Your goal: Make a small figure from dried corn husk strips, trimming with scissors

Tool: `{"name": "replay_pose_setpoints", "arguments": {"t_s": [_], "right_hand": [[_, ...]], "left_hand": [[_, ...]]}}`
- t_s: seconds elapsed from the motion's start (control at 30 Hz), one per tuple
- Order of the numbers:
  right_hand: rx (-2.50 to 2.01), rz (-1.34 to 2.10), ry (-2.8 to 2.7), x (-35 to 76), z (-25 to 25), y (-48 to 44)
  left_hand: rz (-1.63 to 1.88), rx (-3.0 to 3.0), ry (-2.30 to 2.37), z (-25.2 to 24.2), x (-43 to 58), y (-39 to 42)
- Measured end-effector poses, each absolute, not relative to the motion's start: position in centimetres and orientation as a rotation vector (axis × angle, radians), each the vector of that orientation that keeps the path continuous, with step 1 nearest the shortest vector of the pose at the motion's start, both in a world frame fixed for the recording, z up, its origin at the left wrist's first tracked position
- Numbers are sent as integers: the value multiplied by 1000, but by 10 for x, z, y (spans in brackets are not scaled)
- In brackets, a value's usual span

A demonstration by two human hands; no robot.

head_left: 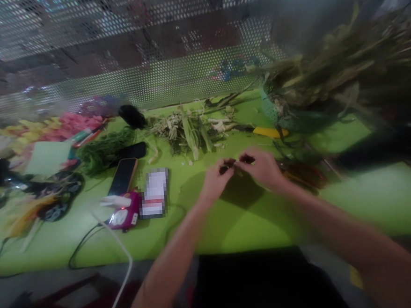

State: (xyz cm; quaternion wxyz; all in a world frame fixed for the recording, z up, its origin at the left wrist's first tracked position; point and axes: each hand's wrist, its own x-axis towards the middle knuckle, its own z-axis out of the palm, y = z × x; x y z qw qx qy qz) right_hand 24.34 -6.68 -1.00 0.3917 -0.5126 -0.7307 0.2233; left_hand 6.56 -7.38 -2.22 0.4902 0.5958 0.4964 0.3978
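Note:
Both my hands meet over the middle of the green table (245, 221). My left hand (216, 179) and my right hand (263, 168) are each pinched closed on a small dark thing (236, 163) held between their fingertips; motion blur hides what it is. Just behind the hands lies a heap of cut green stems and husks (189, 129). A yellow-handled knife (269, 131) rests to the right of that heap.
A teal basket (287, 117) full of long green leaves stands at the back right. Left of my hands lie a phone (123, 175), a pink device with cables (123, 216), a card (155, 192), leafy greens (103, 151) and pink and yellow flowers (56, 129). A perforated metal screen (172, 81) closes the back.

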Motion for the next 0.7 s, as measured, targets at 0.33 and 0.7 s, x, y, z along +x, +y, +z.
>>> {"name": "replay_pose_setpoints", "arguments": {"t_s": [0.33,0.7], "right_hand": [[-1250,756,-1778,243,-7,-67],[-1202,979,-1658,240,-6,-63]], "left_hand": [[1026,1488,1229,-24,65,-74],[1031,1081,1056,-32,66,-73]]}}
